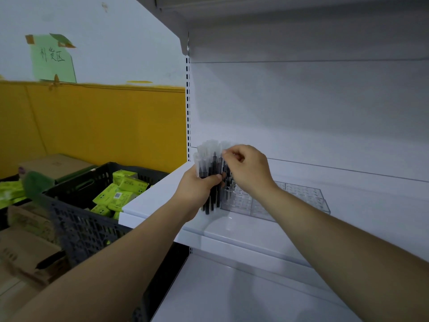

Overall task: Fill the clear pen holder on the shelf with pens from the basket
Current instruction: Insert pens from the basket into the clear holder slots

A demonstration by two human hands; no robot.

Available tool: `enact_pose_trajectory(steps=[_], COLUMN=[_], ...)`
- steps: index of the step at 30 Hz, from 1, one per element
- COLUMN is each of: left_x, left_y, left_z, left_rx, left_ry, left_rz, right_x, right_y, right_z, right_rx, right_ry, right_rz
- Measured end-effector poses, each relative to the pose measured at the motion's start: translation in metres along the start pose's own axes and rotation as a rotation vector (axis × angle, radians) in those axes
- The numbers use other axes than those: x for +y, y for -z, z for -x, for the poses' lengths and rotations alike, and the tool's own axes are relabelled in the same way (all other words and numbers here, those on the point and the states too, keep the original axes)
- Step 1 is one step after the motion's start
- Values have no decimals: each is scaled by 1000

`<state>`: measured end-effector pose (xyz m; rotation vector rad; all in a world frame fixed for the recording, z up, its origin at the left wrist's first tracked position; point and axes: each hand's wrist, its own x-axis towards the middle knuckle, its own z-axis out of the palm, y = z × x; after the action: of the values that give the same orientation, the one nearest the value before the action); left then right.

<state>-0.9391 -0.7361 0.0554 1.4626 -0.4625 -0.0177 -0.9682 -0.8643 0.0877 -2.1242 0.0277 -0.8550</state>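
My left hand (197, 189) grips a thick bundle of black pens (210, 168) with clear caps, held upright above the left end of the white shelf (267, 231). With thumb and fingers, my right hand (249, 168) pinches the cap end of one pen at the bundle's right side. The clear pen holder (301, 198), a flat tray with rows of small holes, lies on the shelf just behind and to the right of the bundle. A few black pens stand in its left end, partly hidden by my hands.
A dark plastic basket (76, 219) sits left of the shelf, holding green packets (120, 191). Cardboard boxes (25, 252) lie at the lower left. A yellow wall panel stands behind the basket. Another white shelf (243, 296) lies below.
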Motion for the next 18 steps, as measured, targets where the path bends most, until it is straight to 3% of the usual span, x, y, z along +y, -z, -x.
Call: enact_pose_trajectory(steps=[9, 14, 18], left_x=[0, 1, 0], left_y=[-1, 6, 10], left_z=[3, -1, -1], left_rx=[-34, 183, 237], left_ry=[14, 34, 58], left_rz=[27, 61, 54], right_x=[-14, -12, -10], right_y=[7, 8, 11], right_z=[5, -9, -9], right_rx=[-180, 52, 52], right_ry=[-113, -141, -116], right_rz=[-106, -255, -191])
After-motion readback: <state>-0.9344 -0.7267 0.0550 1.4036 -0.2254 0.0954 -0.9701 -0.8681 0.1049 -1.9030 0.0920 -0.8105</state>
